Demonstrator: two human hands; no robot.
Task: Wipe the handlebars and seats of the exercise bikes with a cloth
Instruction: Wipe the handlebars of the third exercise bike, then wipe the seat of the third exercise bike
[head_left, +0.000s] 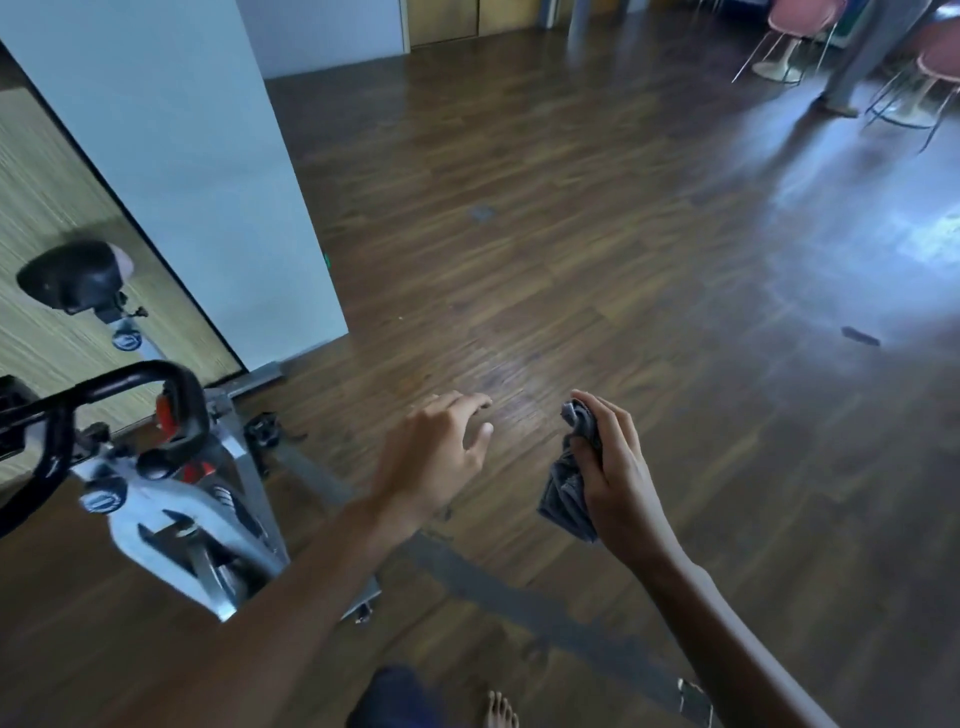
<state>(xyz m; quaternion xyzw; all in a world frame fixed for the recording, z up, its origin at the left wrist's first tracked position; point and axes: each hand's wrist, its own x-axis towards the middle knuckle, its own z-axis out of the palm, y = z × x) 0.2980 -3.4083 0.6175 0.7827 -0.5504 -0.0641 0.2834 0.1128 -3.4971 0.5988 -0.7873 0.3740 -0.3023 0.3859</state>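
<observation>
A white and black exercise bike (171, 499) stands at the lower left, its black handlebar (130, 382) curving across the left edge. Its black seat (72, 280) shows farther back at the left. My right hand (613, 467) grips a crumpled grey cloth (571, 483) in the air over the floor, to the right of the bike and apart from it. My left hand (441, 447) hovers beside it with relaxed fingers, holding nothing and touching nothing.
A white pillar (208, 156) rises behind the bike. A dark wood floor (571, 234) spreads ahead. Pink chairs (800, 31) and a person's legs (852, 67) are at the far right. A grey floor bar (519, 597) runs below my arms. My bare foot (501, 712) is at the bottom.
</observation>
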